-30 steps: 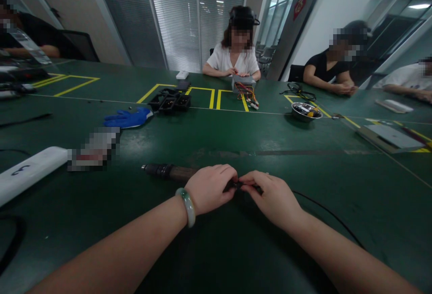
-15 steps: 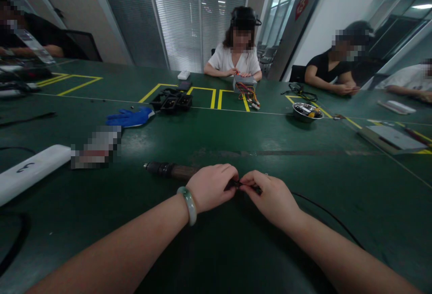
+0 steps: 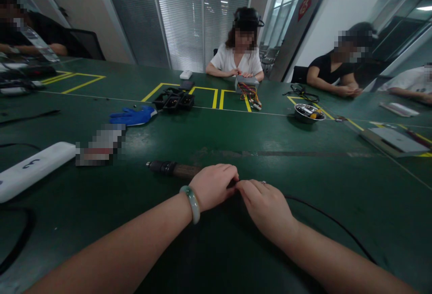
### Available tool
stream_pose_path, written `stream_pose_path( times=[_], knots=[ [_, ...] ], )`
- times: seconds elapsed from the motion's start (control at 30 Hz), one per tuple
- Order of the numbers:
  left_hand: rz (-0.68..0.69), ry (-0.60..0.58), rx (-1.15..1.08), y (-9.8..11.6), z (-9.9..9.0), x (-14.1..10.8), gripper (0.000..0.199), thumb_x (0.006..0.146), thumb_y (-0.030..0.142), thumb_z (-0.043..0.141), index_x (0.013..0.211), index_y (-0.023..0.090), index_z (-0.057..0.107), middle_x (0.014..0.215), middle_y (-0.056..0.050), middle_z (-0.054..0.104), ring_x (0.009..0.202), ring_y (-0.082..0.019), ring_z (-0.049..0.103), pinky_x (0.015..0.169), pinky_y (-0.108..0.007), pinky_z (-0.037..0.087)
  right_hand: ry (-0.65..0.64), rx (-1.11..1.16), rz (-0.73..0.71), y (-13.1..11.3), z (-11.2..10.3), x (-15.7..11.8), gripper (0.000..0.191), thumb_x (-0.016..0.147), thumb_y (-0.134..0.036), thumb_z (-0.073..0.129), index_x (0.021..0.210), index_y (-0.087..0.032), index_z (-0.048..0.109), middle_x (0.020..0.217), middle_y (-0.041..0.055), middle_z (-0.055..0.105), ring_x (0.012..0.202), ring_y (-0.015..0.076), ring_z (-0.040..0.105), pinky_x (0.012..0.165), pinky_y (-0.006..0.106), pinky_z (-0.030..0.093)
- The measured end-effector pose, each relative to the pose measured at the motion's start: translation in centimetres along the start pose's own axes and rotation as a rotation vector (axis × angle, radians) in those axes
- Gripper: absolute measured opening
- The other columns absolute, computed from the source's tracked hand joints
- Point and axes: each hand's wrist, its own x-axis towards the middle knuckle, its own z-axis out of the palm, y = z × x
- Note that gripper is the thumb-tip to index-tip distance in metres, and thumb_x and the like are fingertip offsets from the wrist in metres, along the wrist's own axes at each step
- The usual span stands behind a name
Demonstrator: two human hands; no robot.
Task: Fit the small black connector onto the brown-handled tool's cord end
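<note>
A dark tool with a brown grip and a metal tip lies on the green table, its right end hidden under my left hand. That hand, with a pale green bangle at the wrist, is closed around the tool's covered end. My right hand meets it fingertip to fingertip, its fingers pinched together. Whatever sits between the fingertips is too small and hidden to name. A thin black cable runs from behind my right hand toward the lower right.
Left: a white power strip, a blurred flat object, a blue glove. Beyond: black parts, a metal bowl, a laptop. Across the table a person handles a grey box with wires; others sit at the sides.
My right hand has turned over so its back shows more, and its fingertips have closed in against my left hand. The view has shifted slightly.
</note>
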Motion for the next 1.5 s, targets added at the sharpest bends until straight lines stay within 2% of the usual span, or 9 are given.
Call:
stream_pose_path(
  times=[0.13,0.4,0.7,0.97,1.23,1.5],
  knots=[
    [-0.007,0.009,0.023,0.1,-0.1,0.1,0.014,0.082,0.026,0.063,0.091,0.02,0.055,0.093,-0.001,0.062,0.088,-0.017,0.059,0.076,-0.032,0.048,0.006,0.067,0.09,0.2,0.0,0.6,0.014,0.095,-0.011,0.048,0.098,-0.02,0.059,0.089,0.0021,0.064,0.076,0.0183,0.059,0.069,0.032,0.042],
    [0.036,0.005,0.066,0.2,-0.3,0.1,0.021,0.084,0.034,0.062,0.099,0.021,0.056,0.097,-0.001,0.062,0.091,-0.018,0.059,0.077,-0.031,0.047,0.033,0.405,0.286,1.8,-1.2,0.7,0.016,0.089,-0.016,0.063,0.101,-0.026,0.06,0.089,-0.0059,0.066,0.08,0.0142,0.062,0.069,0.026,0.045],
    [0.077,-0.018,0.104,0.2,-0.4,0.0,0.016,0.085,0.028,0.062,0.098,0.021,0.056,0.098,-0.001,0.06,0.09,-0.017,0.057,0.074,-0.03,0.045,-0.028,0.293,0.159,2.1,-1.4,0.5,0.017,0.089,-0.012,0.061,0.099,-0.026,0.06,0.091,-0.0051,0.066,0.081,0.0154,0.061,0.07,0.03,0.045],
    [0.085,-0.017,0.143,0.4,-0.4,0.1,0.015,0.084,0.027,0.062,0.097,0.021,0.057,0.097,-0.001,0.059,0.089,-0.017,0.056,0.072,-0.029,0.045,-0.022,0.337,0.163,2.3,-1.6,0.7,0.02,0.089,-0.013,0.063,0.102,-0.027,0.059,0.093,-0.006,0.065,0.083,0.0144,0.061,0.074,0.029,0.046],
    [0.093,-0.011,0.1,0.3,-0.4,0.2,0.012,0.085,0.028,0.06,0.096,0.023,0.057,0.096,0.001,0.06,0.088,-0.016,0.056,0.074,-0.03,0.045,-0.099,0.331,0.088,2.4,-1.6,0.5,0.018,0.089,-0.013,0.062,0.101,-0.027,0.06,0.093,-0.0054,0.066,0.083,0.0149,0.061,0.074,0.029,0.045],
    [0.074,-0.018,0.097,0.2,-0.4,0.1,0.013,0.085,0.031,0.06,0.095,0.021,0.058,0.096,0.0,0.061,0.091,-0.016,0.058,0.078,-0.029,0.046,-0.035,0.323,0.067,2.3,-1.4,0.3,0.016,0.091,-0.015,0.061,0.102,-0.026,0.061,0.096,-0.0049,0.066,0.084,0.0143,0.062,0.075,0.028,0.044]
  ],
)
